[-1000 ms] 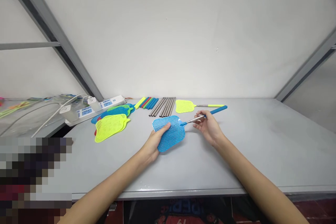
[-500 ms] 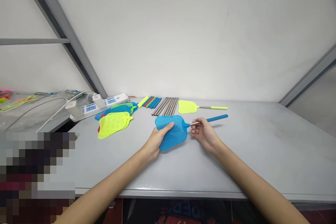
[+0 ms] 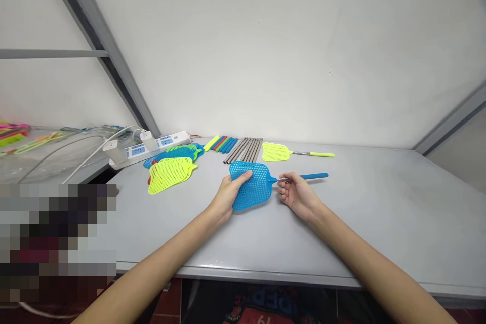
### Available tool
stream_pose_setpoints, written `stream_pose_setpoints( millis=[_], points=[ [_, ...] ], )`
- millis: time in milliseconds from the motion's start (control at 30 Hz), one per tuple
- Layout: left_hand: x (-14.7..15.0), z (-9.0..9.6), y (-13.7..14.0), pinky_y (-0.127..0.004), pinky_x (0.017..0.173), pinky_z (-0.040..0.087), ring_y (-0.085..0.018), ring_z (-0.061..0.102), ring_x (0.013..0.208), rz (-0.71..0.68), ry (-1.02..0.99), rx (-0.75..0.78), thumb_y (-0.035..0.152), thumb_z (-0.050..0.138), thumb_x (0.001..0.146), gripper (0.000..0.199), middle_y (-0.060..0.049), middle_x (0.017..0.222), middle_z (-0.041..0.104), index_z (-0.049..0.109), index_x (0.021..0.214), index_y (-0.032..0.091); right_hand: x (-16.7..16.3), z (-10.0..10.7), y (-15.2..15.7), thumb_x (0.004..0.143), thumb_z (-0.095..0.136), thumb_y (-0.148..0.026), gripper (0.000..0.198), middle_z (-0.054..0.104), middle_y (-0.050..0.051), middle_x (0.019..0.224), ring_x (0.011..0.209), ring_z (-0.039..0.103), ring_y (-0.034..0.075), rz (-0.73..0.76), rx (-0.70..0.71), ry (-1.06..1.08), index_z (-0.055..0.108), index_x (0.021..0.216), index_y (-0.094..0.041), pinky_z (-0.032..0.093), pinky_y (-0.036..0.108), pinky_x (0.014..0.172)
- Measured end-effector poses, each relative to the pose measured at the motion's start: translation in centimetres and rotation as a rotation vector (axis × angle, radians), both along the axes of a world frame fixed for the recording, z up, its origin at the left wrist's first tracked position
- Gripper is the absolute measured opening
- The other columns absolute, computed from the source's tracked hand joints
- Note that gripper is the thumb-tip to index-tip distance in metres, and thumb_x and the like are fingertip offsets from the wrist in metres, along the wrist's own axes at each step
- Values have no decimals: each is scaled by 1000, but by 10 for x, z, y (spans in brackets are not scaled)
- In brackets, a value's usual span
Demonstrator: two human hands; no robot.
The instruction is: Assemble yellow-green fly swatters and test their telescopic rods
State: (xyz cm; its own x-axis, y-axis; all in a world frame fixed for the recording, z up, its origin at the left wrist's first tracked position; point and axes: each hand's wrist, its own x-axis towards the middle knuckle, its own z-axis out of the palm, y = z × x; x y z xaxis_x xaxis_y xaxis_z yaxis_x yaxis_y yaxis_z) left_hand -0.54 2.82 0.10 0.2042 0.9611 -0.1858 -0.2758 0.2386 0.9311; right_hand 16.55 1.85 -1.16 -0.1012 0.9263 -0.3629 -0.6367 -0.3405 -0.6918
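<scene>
Blue plastic, perforated and held crosswise between the two hands: gripping the blue swatter at the left side of its mesh head with the left hand — closed on it, with thumb flat on top and fingers mostly hidden beneath. Pinching the metal rod just beside the neck with the right hand, drawn together at thumb and forefinger, loosely curled in the remaining fingers. Past the right hand, out to the right, on to the blue handle. Under both forearms, on to the grey table. Beyond the right hand, on to a yellow swatter lying flat, with handle to the right. Left of that, on to steel tubes side by side, then to coloured grips in a row. Well left of the hands — on to yellow mesh heads overlapping blue mesh heads. Just behind these, on to a white power strip with plugged-in adapters.
</scene>
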Motion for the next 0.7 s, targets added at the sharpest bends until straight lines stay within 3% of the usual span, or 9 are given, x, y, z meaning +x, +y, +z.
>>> stream_pose_setpoints(
  millis=[700],
  points=[
    [1, 10, 1, -28, 74, 42, -19, 58, 80, -8, -140, -10, 33, 53, 69, 30, -6, 87, 65, 60, 88, 12, 10, 7, 5, 72, 43, -14, 9, 42, -2, 50, 41, 41, 6, 7, -79, 165, 46, 64, -15, 35, 16, 37]
  ],
)
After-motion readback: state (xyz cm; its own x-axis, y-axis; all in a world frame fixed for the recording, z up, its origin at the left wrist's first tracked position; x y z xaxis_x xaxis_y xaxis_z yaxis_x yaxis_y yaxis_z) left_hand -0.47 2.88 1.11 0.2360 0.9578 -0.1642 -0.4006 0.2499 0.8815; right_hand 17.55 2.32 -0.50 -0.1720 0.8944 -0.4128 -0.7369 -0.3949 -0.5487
